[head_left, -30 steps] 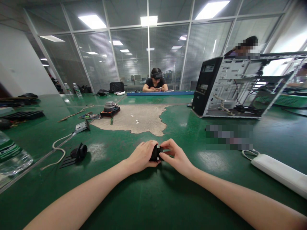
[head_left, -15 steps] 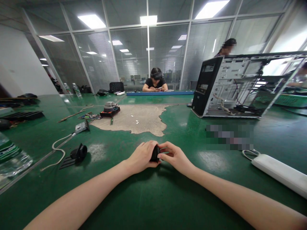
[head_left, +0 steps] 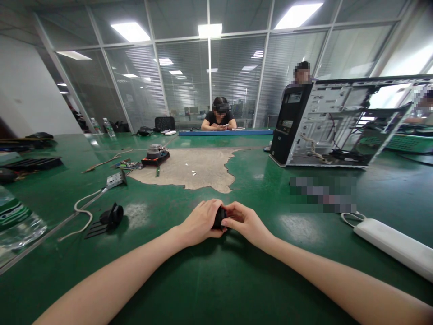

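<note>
I see the black part [head_left: 219, 218] right between the hands. Left hand [head_left: 200, 220] grips it, wrapped round from the left; right hand [head_left: 247, 223] pinches its right edge, thumb and fingers bent. Neither's nearer, left covers more. Long axis: can't tell, mostly hidden.

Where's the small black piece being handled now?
In the head view, the small black piece is below the middle, between the left hand and right hand, nearer the camera than the tan patch on the green tabletop.
</note>
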Motion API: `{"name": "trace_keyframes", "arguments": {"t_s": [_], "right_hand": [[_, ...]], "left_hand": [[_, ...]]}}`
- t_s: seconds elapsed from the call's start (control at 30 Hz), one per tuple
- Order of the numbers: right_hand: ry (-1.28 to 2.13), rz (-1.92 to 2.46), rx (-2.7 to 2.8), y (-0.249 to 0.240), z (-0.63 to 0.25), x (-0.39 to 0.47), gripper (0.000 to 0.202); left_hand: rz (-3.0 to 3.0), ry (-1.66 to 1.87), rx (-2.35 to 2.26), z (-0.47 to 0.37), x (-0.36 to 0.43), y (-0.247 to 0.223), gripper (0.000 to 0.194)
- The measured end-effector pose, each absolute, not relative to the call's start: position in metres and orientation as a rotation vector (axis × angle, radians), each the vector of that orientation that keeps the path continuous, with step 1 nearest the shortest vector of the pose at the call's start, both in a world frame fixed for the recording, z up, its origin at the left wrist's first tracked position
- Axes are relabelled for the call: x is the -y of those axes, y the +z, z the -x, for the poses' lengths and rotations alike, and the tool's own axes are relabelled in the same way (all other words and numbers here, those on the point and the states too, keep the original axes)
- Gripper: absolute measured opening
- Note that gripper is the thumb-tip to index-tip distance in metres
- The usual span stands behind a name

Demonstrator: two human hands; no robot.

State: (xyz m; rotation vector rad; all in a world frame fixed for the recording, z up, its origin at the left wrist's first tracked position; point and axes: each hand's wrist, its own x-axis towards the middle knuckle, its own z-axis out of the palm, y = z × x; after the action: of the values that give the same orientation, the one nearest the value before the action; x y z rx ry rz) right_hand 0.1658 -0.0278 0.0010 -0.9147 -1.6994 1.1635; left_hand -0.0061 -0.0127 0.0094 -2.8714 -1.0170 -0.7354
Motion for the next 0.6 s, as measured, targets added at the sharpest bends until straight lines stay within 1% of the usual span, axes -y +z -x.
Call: {"name": "trace_keyframes", "arguments": {"t_s": [0.43, 0.6], "right_hand": [[1.139, 0.866, 1.78, 0.0026, -0.165, 0.0286, 0.016], [0.977, 0.839, 1.859, 0.0009, -0.1665, 0.0305, 0.017]], "left_hand": [[2.889, -0.79, 1.077, 0.0049, 0.0113, 0.0087, 0.053], [2.889, -0.777, 1.091, 0.0044, 0.0129, 0.0101, 0.052]]}}
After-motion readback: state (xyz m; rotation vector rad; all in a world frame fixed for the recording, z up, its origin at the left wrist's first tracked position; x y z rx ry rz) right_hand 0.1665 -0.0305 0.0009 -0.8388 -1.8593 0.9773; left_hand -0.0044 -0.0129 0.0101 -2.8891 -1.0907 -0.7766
